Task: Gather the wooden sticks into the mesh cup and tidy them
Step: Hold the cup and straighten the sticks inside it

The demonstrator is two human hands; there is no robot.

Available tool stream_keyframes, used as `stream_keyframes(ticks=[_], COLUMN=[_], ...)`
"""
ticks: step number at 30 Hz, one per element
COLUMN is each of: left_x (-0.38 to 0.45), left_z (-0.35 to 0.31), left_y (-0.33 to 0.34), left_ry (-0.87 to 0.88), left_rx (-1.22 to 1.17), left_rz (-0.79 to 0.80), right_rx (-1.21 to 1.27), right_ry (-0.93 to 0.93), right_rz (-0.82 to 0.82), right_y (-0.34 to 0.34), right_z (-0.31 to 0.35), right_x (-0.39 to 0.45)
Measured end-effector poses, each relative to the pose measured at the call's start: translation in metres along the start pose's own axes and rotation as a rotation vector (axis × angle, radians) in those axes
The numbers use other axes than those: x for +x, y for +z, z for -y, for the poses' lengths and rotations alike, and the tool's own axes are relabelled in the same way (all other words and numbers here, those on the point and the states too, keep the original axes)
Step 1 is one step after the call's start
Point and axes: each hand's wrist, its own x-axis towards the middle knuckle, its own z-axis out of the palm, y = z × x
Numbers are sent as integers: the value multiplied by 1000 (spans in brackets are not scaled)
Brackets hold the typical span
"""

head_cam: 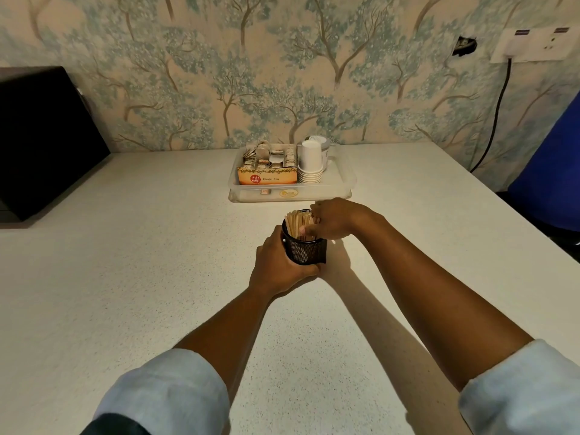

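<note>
Worktop (pixel 157 277): white, finely speckled, wide; meets the wall at the back.
Wall (pixel 282 73): wallpaper of pale blue-green trees on a peach ground. Socket plate (pixel 533 45) at upper right, with a black cable (pixel 499 114) hanging from it.
Black box (pixel 44 142): far left, on the worktop against the wall.
Blue object (pixel 552 171): right edge, kind not clear.
Clear plastic tray (pixel 340 183): at the back centre. Holds a ginger tea box (pixel 266 177) filled with sachets and, to its right, a stack of white paper cups (pixel 310 164).
Mesh cup (pixel 306 249): black, upright, near the tray's front side. Holds the wooden sticks (pixel 296 222), standing bunched on end.
Left hand (pixel 279 268): fingers wrapped round the mesh cup's side and base.
Right hand (pixel 335 219): over the cup's mouth, fingers curled together on the stick tops.
Sleeves: pale blue, rolled up both forearms.
</note>
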Motion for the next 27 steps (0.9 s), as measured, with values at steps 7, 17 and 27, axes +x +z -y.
stream_keyframes(ticks=[7, 17, 27], left_x=[0, 1, 4], left_z=[0, 1, 6], left_y=[1, 2, 4], left_ry=[4, -11, -11], left_rx=[-12, -91, -71], left_rz=[-3, -4, -8], right_rx=[-39, -26, -8], right_ry=[-4, -142, -162], right_rz=[43, 13, 5], right_y=[0, 0, -3], right_z=[2, 22, 27], right_x=[0, -2, -7])
